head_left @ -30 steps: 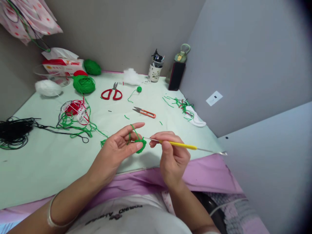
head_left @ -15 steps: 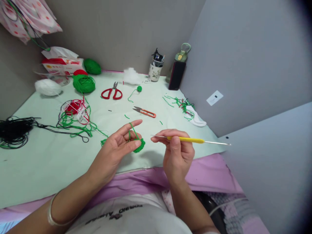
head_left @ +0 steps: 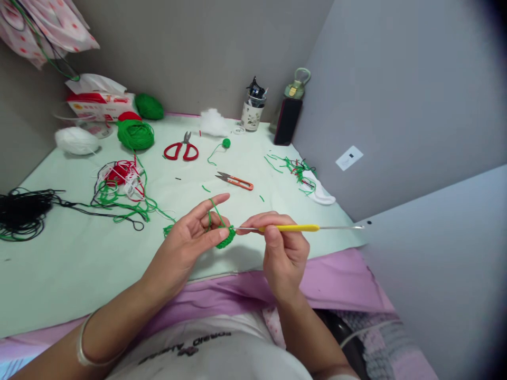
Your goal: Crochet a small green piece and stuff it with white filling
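Pinching green crochet piece [head_left: 226,238] in left hand [head_left: 190,240], hook [head_left: 291,228] in right hand [head_left: 283,250].

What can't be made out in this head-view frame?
Head view: tip of the yellow-handled metal crochet hook, hidden at the small green crocheted piece in the left hand.
Head view: contents of the white patterned cup, too small.
Head view: tangle of black yarn, cut off by the left edge.
Head view: print on the white shirt, blurred.
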Action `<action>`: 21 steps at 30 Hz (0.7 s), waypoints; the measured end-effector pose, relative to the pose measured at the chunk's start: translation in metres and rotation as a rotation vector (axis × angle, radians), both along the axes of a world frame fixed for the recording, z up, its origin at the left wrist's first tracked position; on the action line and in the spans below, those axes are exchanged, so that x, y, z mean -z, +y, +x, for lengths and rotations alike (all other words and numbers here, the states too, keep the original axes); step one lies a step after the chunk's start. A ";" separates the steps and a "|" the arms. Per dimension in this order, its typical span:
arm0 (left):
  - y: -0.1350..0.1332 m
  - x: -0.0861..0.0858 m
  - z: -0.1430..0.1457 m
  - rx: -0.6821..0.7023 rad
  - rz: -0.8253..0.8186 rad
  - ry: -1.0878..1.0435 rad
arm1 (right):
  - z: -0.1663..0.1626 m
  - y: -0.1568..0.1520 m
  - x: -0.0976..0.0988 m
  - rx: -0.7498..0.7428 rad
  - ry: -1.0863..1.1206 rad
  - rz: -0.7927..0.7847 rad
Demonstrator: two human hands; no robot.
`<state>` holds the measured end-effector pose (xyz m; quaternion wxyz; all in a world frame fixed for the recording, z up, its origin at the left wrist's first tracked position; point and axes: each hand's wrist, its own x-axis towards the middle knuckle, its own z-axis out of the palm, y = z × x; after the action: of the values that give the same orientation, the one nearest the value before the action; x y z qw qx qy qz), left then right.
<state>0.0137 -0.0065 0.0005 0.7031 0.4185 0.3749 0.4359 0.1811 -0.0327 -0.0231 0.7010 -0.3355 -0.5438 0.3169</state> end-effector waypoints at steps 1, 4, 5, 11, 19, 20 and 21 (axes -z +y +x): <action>0.000 0.000 0.000 -0.003 0.003 0.004 | 0.000 0.000 0.000 -0.001 0.010 0.000; 0.001 -0.001 -0.001 -0.008 0.001 0.008 | 0.000 0.000 0.001 -0.015 0.051 -0.016; 0.001 -0.001 0.000 -0.007 0.000 0.007 | 0.000 0.000 0.001 -0.020 0.060 -0.024; 0.000 -0.001 0.000 -0.019 0.021 0.026 | 0.000 0.000 0.001 -0.011 0.054 -0.029; -0.001 0.001 -0.003 -0.019 0.076 0.066 | 0.001 -0.002 0.000 0.007 -0.034 -0.031; -0.001 0.001 -0.003 -0.022 0.083 0.072 | 0.001 -0.002 -0.001 0.004 -0.043 -0.028; -0.001 0.001 -0.003 -0.025 0.087 0.077 | 0.001 -0.002 -0.002 0.002 -0.055 -0.023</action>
<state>0.0112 -0.0077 -0.0004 0.6638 0.4605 0.3874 0.4442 0.1825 -0.0351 -0.0216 0.6823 -0.3526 -0.5588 0.3130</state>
